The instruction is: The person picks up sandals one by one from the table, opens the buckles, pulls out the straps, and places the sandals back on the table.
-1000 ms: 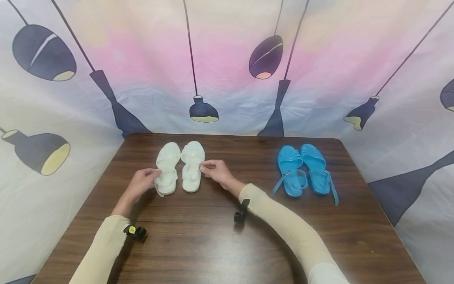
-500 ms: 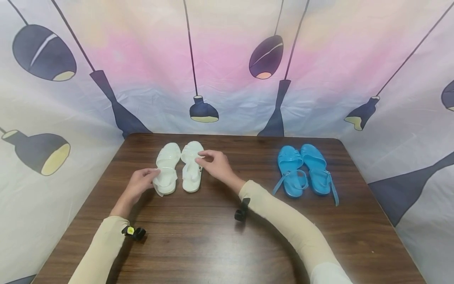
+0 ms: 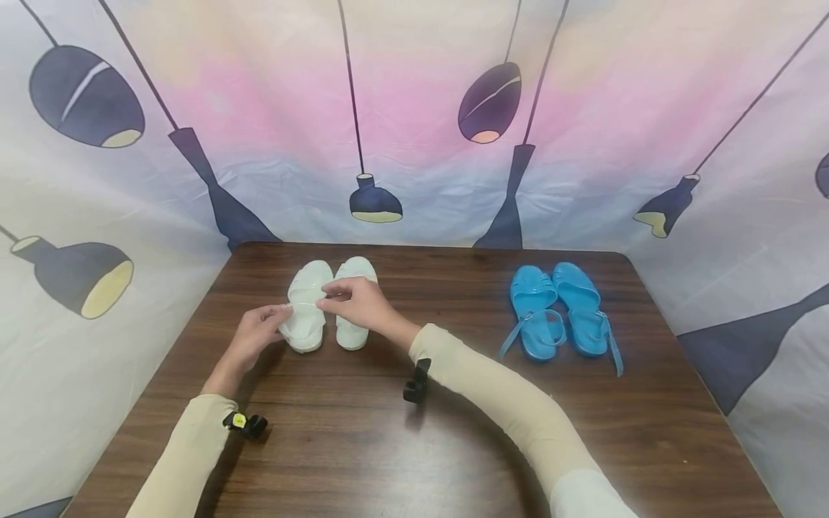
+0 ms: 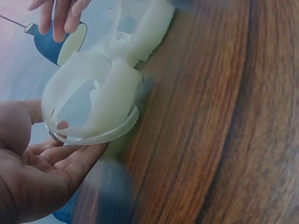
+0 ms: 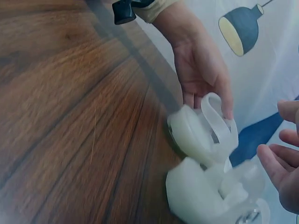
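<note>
The upper white sandal (image 5: 189, 133) is held at the strap (image 5: 215, 122) by the left hand (image 5: 203, 70). A second white sandal (image 5: 189, 191), fitted with a metallic buckle (image 5: 247, 217), is seen beside it on the wood-grain table (image 5: 70, 116). The right hand (image 5: 286, 172), cut off at the right edge, is positioned near both sandals.

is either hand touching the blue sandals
No, the left hand and the right hand are both at the white sandals, with the blue sandals apart from them.

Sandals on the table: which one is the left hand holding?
The leftmost white sandal: the left hand grips its strap, while the other white sandal and the two blue sandals lie away from that hand.
</note>
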A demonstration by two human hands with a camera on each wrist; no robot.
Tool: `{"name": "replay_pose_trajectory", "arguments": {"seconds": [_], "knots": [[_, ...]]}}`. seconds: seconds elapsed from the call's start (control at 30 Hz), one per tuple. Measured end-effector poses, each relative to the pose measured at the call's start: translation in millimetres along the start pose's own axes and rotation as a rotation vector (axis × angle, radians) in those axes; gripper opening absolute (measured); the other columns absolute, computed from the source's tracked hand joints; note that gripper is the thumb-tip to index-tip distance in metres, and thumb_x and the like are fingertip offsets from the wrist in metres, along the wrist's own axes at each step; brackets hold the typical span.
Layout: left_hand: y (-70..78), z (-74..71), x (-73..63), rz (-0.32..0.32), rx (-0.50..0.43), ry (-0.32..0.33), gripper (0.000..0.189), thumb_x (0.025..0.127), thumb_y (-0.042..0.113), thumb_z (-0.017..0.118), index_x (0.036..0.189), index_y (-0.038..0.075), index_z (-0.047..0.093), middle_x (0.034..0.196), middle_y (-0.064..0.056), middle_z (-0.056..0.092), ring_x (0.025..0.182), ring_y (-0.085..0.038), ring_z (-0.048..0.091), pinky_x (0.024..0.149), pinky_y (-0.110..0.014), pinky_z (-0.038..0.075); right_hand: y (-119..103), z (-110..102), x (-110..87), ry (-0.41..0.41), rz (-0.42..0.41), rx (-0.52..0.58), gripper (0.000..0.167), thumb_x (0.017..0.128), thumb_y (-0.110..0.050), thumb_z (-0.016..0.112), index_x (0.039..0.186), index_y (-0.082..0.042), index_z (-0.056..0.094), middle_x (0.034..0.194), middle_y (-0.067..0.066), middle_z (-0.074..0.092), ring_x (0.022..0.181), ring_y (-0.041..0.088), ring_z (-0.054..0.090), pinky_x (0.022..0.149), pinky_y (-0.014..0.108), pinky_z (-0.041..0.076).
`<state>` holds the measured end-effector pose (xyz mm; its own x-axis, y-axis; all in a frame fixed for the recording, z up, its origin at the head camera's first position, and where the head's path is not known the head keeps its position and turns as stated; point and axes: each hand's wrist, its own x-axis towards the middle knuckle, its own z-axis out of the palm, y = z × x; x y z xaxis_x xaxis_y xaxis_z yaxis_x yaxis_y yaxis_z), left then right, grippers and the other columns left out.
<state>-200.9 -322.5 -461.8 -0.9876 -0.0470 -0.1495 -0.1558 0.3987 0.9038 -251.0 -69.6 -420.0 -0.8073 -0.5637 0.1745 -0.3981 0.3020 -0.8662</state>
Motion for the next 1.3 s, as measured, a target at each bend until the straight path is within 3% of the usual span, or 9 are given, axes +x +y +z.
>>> {"name": "replay_pose_trajectory", "arguments": {"seconds": [0.13, 0.3, 0.53, 0.67, 0.9, 1.03, 1.13, 1.3], "knots": [[0.6, -1.2, 2.5, 0.011, -0.059, 0.008, 0.066, 0.107, 0.038, 0.052, 0.144, -0.016, 0.042, 0.145, -0.035, 0.047, 0.095, 0.001, 0.061, 0.084, -0.022, 0.057, -4.5, 1.4, 0.5, 0.008, -0.002, 0.011, 0.038, 0.095, -0.029, 0.075, 0.126, -0.007, 0.071, 0.123, 0.010, 0.073, 0.101, 0.007, 0.070, 0.081, 0.016, 0.054], [8.0, -4.0, 0.0, 0.036, -0.093, 0.046, 0.065, 0.107, 0.036, 0.053, 0.143, -0.017, 0.043, 0.139, -0.033, 0.050, 0.094, 0.005, 0.060, 0.083, -0.019, 0.056, -6.8, 0.5, -0.1, 0.008, 0.018, 0.010, 0.039, 0.095, -0.032, 0.075, 0.126, -0.009, 0.071, 0.124, 0.007, 0.073, 0.101, 0.005, 0.069, 0.080, 0.015, 0.054], [30.0, -3.9, -6.5, 0.072, -0.140, 0.102, 0.063, 0.105, 0.036, 0.057, 0.141, -0.015, 0.047, 0.117, -0.005, 0.060, 0.094, 0.002, 0.061, 0.080, -0.018, 0.056, -6.2, -0.8, 0.0, 0.028, 0.025, 0.013, 0.044, 0.095, -0.035, 0.074, 0.129, -0.007, 0.070, 0.127, 0.007, 0.072, 0.105, 0.009, 0.071, 0.083, 0.016, 0.054], [44.3, 2.9, -10.0, 0.065, -0.176, 0.122, 0.062, 0.104, 0.035, 0.059, 0.141, -0.014, 0.048, 0.107, 0.005, 0.062, 0.092, 0.001, 0.061, 0.078, -0.018, 0.055, -6.1, -1.8, -1.4, 0.036, 0.039, 0.039, 0.048, 0.095, -0.038, 0.072, 0.133, -0.009, 0.068, 0.130, 0.009, 0.070, 0.103, 0.009, 0.071, 0.081, 0.017, 0.055], [66.3, 19.3, -20.2, 0.086, -0.373, 0.152, 0.056, 0.102, 0.023, 0.065, 0.137, -0.017, 0.049, 0.090, 0.011, 0.070, 0.079, -0.002, 0.065, 0.068, -0.018, 0.056, -7.6, -1.7, -8.5, 0.094, 0.066, 0.055, 0.049, 0.097, -0.043, 0.069, 0.136, -0.013, 0.066, 0.135, 0.003, 0.067, 0.113, 0.015, 0.070, 0.085, 0.020, 0.055], [75.2, 26.4, -27.3, 0.098, -0.387, 0.168, 0.054, 0.102, 0.024, 0.065, 0.135, -0.016, 0.051, 0.090, 0.010, 0.071, 0.076, -0.002, 0.066, 0.066, -0.018, 0.056, -10.1, -2.9, -14.1, 0.112, 0.090, 0.138, 0.049, 0.098, -0.042, 0.068, 0.137, -0.013, 0.065, 0.137, 0.003, 0.066, 0.114, 0.012, 0.069, 0.085, 0.020, 0.056], [81.3, 31.4, -31.8, 0.110, -0.380, 0.183, 0.054, 0.101, 0.025, 0.066, 0.134, -0.016, 0.053, 0.092, 0.011, 0.072, 0.079, -0.002, 0.067, 0.068, -0.018, 0.056, -12.8, -6.3, -19.9, 0.115, 0.106, 0.208, 0.049, 0.097, -0.041, 0.070, 0.137, -0.012, 0.066, 0.137, 0.003, 0.066, 0.104, 0.007, 0.071, 0.081, 0.022, 0.058], [91.3, 40.5, -38.9, 0.136, -0.385, 0.202, 0.051, 0.100, 0.025, 0.068, 0.131, -0.014, 0.056, 0.092, 0.012, 0.074, 0.082, -0.002, 0.069, 0.068, -0.018, 0.057, -19.0, -15.6, -31.5, 0.128, 0.088, 0.223, 0.046, 0.096, -0.039, 0.073, 0.134, -0.015, 0.068, 0.134, 0.001, 0.067, 0.100, 0.007, 0.072, 0.081, 0.023, 0.058]]}}
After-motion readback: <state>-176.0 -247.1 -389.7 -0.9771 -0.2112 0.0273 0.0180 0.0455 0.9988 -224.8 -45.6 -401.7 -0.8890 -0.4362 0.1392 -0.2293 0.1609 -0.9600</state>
